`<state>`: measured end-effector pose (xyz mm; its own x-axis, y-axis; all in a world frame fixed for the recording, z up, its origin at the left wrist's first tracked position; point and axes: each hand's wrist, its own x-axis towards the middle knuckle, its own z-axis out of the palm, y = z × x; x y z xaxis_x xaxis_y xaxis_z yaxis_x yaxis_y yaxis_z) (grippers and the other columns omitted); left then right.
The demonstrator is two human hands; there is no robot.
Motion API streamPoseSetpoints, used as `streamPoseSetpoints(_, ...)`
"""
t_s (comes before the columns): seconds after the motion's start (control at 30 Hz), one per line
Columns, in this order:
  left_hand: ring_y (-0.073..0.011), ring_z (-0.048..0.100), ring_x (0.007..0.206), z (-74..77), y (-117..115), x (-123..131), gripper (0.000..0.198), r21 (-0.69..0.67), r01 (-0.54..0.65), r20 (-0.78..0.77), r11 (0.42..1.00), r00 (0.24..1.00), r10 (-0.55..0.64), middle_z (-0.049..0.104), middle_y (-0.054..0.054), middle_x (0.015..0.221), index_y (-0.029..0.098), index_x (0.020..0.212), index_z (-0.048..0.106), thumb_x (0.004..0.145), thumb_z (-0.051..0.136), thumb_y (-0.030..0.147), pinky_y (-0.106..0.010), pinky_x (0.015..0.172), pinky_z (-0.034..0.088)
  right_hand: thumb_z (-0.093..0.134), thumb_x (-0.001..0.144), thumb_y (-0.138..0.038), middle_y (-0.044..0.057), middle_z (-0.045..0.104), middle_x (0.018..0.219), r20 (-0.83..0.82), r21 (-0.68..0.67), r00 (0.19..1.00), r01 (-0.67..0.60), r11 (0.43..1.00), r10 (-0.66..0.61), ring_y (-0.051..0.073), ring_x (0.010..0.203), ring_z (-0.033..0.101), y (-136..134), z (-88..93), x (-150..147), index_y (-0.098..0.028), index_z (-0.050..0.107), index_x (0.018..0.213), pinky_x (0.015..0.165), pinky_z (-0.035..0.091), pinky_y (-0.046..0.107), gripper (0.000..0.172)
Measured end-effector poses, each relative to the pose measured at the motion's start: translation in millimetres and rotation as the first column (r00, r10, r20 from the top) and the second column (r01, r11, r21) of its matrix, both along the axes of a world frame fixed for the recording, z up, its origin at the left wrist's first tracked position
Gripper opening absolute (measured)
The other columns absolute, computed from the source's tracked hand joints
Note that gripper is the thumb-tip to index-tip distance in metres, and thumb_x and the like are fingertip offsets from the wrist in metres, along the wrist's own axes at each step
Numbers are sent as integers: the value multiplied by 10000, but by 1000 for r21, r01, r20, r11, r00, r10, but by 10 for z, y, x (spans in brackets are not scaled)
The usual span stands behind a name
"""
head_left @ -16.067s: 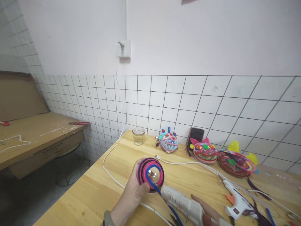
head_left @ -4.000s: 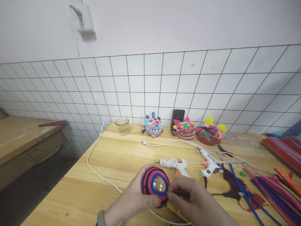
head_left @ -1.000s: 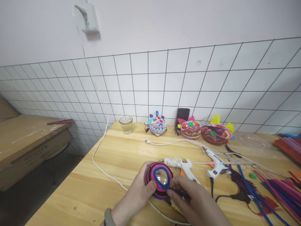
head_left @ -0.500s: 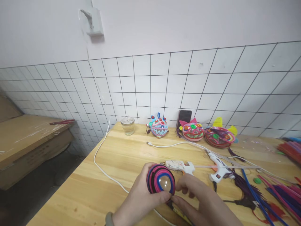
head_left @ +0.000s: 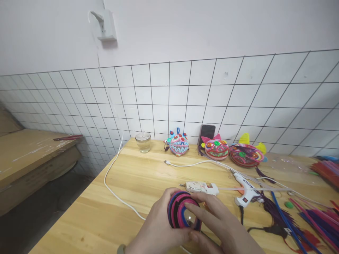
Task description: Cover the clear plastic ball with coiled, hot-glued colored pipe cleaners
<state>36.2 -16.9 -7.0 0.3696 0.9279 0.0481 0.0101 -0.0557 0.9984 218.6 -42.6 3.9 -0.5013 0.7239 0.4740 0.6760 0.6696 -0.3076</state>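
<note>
My left hand (head_left: 161, 224) is wrapped round a ball (head_left: 178, 211) wound with pink, black and blue pipe cleaners. A bare, see-through patch shows on the ball's right side. My right hand (head_left: 219, 222) grips the ball from the right, fingers over its top and face, thumb at its lower edge near my left thumb. Just behind the ball lies a white glue gun (head_left: 200, 187), its metal tip pointing left. A second white glue gun (head_left: 245, 192) is farther right.
Decorated monster-face balls (head_left: 179, 144) stand along the wall, with a phone (head_left: 208, 131) behind one. A lidded glass (head_left: 143, 142) is at the back left. White cables (head_left: 116, 192) cross the table. Pipe cleaners (head_left: 317, 220) and a green button (head_left: 289, 204) lie at right.
My right hand has moved left and onto the ball; its fingers now lie over the ball's top and face. The ball has shifted slightly down and right in view.
</note>
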Motion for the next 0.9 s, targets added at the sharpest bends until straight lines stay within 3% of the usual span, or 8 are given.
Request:
streamPoseSetpoints(0.13,-280,611,975,-16,7,4,614,-7,58,61,998,997,-57,659,-85,1093,219,1096,554,547,830,240,-372,827,462,562,861,-317,164,614,1150,17,-16,1000,-3,1000,4,244,1082,587,3,101,21,-163,565,1192,872,524,332,365)
streamPoseSetpoints(0.33,-282,600,1007,-83,16,13,629,-69,132,217,989,969,-114,642,-105,1120,202,1104,543,560,828,340,-397,866,439,597,837,-330,140,632,1143,-30,-50,1000,-2,999,0,243,1068,596,8,82,26,-189,613,1136,868,525,318,331)
streamPoseSetpoints(0.43,-265,597,1001,-106,26,9,642,-69,171,293,983,945,-144,640,-94,1113,211,1116,528,563,828,341,-379,853,443,607,832,-333,106,609,1213,-125,-90,992,-16,996,5,231,1120,568,-4,78,55,-236,542,1230,910,498,305,415)
streamPoseSetpoints(0.57,-251,589,997,-93,54,-6,632,-61,142,324,988,939,-115,642,-74,1093,229,1105,524,562,836,317,-345,829,448,592,844,-344,81,531,1333,-218,-222,973,31,975,-81,231,1226,480,-14,65,102,-273,390,1349,985,439,327,548)
streamPoseSetpoints(0.67,-261,575,1023,-91,87,-28,655,-37,85,338,996,939,-67,634,-82,1101,227,1115,507,561,823,380,-354,864,433,585,842,-338,94,521,1341,-207,-304,966,87,949,-155,241,1219,486,-9,44,105,-245,390,1343,979,443,342,546)
streamPoseSetpoints(0.77,-272,575,1023,-110,112,-54,698,-30,41,332,999,943,-29,624,-96,1099,217,1136,476,561,801,446,-363,861,434,577,832,-282,79,609,1221,-202,-377,964,88,922,-175,208,1089,583,-6,38,69,-243,418,1301,908,487,308,496)
streamPoseSetpoints(0.9,-286,567,1040,-143,124,-82,727,-18,24,324,1000,946,-17,600,-112,1119,215,1152,442,567,785,477,-386,866,430,555,782,-186,-12,684,856,-247,-446,949,70,892,-198,139,781,659,-17,24,-1,-276,492,1172,726,514,231,405)
